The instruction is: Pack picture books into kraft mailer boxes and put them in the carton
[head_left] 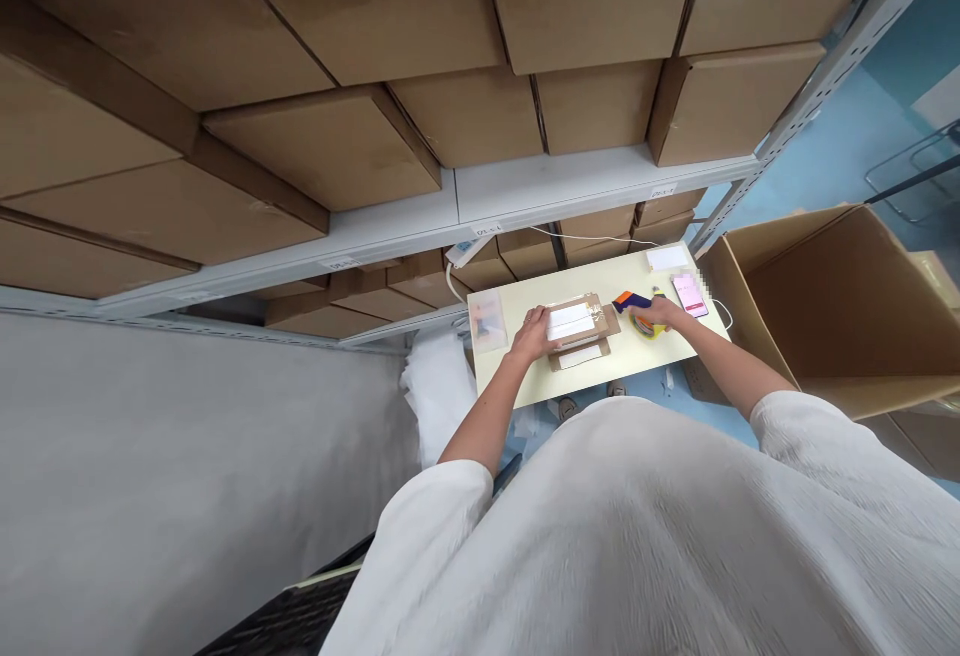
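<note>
The cardboard box (573, 322) is held by the left hand (531, 333), the tape gun (631, 301) by the right hand (661, 313); clear tape (598, 313) seems stuck on, a flap (614, 320) seems left open.

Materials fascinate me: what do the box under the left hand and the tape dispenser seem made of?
Box: apparently matte cardboard, by its plain brown flaps; glints suggest clear tape.
Tape dispenser: probably plastic, from its orange and blue parts; finish unclear.

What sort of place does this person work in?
Probably a storeroom or packing area: cardboard boxes stand on metal shelving, and the right hand holds a tape dispenser over a pale table.
</note>
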